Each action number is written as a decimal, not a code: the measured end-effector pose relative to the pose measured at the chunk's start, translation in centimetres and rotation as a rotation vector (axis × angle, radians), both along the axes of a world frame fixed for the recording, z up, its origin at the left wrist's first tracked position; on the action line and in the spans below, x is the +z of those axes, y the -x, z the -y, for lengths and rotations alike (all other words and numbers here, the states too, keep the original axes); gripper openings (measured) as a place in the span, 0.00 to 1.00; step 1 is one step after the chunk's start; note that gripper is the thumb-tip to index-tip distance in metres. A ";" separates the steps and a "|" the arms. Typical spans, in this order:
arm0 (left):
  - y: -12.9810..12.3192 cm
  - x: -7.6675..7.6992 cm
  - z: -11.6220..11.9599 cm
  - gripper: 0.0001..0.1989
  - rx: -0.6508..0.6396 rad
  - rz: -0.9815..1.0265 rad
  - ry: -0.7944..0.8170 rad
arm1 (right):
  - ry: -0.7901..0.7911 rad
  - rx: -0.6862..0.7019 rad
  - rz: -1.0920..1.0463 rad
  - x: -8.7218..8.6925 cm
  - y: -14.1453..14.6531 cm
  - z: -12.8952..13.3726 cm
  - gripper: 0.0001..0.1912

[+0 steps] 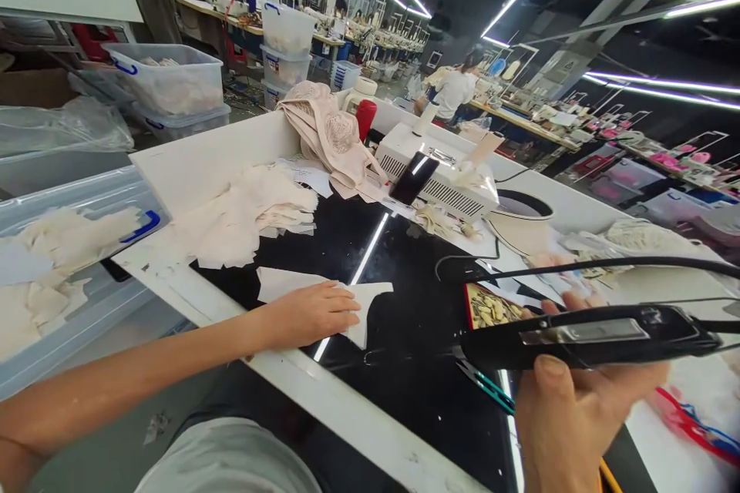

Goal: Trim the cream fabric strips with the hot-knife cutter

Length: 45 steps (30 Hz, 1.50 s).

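Observation:
My left hand (315, 314) lies flat, fingers stretched out, on a cut cream fabric piece (370, 299) on the glossy black tabletop (405, 377). In my right hand (570, 408) is a long black corded hand tool (583, 337) with a metal plate on its side, raised over the table's right part. Its exact kind I cannot make out. Just under its tip are teal-handled thread snips (491, 389), partly hidden. Behind the tool a red-edged tray (471, 306) of small yellowish pieces partly shows. A pile of cream fabric pieces (243, 212) lies beyond my left hand.
A white vented box (439, 169) stands at the back with a dark phone (413, 177) against it. Lace-trimmed pink garments (332, 127) lie beside it. Plastic bins (167, 77) stand at left. The tool's cable (636, 266) crosses the right side. A person (456, 92) sits farther off.

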<state>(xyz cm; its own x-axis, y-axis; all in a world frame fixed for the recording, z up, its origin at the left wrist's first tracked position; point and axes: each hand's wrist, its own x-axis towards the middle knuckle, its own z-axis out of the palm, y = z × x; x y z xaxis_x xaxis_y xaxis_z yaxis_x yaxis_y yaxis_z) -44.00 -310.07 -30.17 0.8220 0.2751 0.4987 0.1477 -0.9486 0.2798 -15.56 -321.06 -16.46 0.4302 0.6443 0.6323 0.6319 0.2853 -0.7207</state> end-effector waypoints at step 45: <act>-3.7 0.6 2.1 0.08 -0.054 0.144 -0.027 | -0.227 0.375 -0.424 -4.6 9.9 -1.9 0.31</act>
